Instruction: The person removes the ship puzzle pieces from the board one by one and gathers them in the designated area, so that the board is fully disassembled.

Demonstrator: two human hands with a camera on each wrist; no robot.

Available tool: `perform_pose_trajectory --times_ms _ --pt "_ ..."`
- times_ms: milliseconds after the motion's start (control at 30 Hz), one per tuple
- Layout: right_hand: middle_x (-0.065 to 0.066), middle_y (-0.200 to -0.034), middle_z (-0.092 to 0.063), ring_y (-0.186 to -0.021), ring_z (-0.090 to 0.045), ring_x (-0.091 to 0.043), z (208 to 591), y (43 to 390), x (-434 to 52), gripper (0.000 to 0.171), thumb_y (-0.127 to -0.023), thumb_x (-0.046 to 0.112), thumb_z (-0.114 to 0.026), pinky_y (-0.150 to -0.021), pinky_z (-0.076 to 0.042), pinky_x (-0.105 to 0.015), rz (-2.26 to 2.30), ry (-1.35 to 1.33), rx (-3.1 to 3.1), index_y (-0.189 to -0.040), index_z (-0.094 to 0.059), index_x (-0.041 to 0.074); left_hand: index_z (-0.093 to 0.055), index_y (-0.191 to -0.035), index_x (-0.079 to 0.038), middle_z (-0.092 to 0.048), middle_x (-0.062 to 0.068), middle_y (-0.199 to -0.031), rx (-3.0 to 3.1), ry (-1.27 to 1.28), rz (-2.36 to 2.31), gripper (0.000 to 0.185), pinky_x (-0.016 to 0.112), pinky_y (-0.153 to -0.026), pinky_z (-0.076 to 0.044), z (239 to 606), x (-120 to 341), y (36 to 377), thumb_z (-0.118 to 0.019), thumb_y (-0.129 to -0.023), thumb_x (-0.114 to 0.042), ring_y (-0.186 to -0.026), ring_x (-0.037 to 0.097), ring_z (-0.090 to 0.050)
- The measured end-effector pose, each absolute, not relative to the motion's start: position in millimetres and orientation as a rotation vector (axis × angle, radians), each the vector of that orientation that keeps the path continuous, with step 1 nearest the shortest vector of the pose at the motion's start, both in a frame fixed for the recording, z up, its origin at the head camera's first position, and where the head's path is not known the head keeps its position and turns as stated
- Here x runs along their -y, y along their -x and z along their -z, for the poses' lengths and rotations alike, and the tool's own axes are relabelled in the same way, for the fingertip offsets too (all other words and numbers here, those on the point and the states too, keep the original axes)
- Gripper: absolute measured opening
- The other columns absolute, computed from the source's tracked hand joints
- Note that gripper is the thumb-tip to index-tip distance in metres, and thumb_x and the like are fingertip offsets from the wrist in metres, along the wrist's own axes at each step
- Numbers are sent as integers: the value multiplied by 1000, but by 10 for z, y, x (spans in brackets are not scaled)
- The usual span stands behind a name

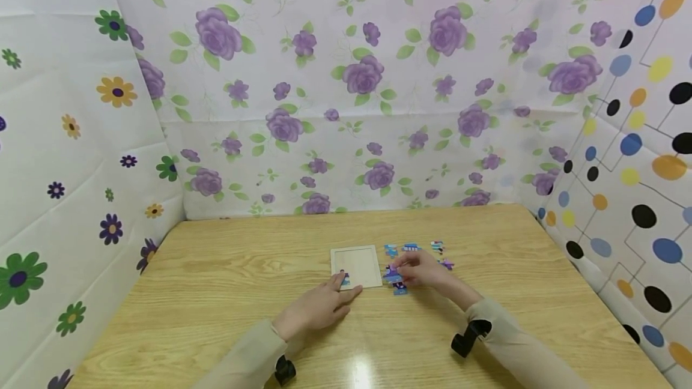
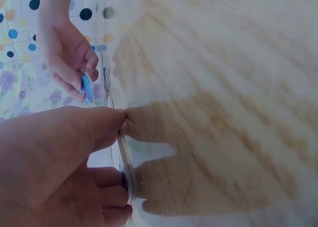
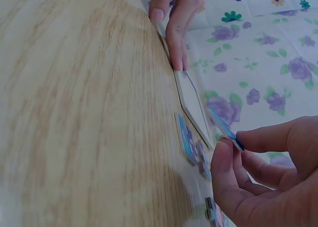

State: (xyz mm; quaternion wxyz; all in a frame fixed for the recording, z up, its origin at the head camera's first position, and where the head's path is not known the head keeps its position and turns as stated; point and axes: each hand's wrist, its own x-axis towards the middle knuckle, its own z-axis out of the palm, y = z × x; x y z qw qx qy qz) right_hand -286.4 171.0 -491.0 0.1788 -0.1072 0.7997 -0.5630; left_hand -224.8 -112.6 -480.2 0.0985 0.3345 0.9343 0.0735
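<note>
A pale square puzzle tray (image 1: 378, 266) lies on the wooden table, with a puzzle piece (image 1: 346, 280) in its near left corner. My left hand (image 1: 318, 306) rests on the tray's near left part, its fingers reaching over the rim beside that piece. Between thumb and fingertips, my right hand (image 1: 427, 270) pinches a blue and purple puzzle piece (image 3: 224, 127), held tilted above the table just right of the tray. Below the right hand lie other pieces (image 3: 186, 140), partly hidden by it in the head view.
More loose pieces lie right of the tray: a blue one (image 1: 391, 249), one with white marks (image 1: 411, 247), a striped one (image 1: 437, 247) and a purple one (image 1: 446, 264). Patterned cloth walls (image 1: 324, 107) border the table (image 1: 232, 269) at the back and both sides.
</note>
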Motion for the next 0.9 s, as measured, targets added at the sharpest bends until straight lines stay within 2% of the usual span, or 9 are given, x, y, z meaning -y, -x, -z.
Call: perform_pose_trajectory --times_ms 133,667,900 --pt "-8 -97 -63 -79 -63 -13 4902 2852 -1797 18 -95 7 -59 -72 -59 -31 1595 266 -2275 -109 -65 -4 -39 -150 -22 -25 29 -155 -2763 -998 -232 49 52 -112 -36 4791 1128 2251 -48 -102 -29 -143 39 -31" --pt "-10 -94 -70 -73 -65 -11 4925 2814 -2132 23 -91 3 -62 -65 -58 -26 1556 269 -2309 -111 -63 -10 -35 -151 -25 -21 27 -157 -2738 -995 -268 48 51 -112 -36 4840 1148 2268 -44 -104 -30 -146 37 -26" --pt "-9 -86 -70 -71 -66 -13 4919 2775 -2180 18 -88 0 -64 -65 -59 -29 1493 205 -2393 -105 -65 -9 -34 -151 -27 -18 28 -157 -2734 -982 -295 48 52 -111 -38 4853 1159 2264 -43 -104 -31 -141 39 -35"
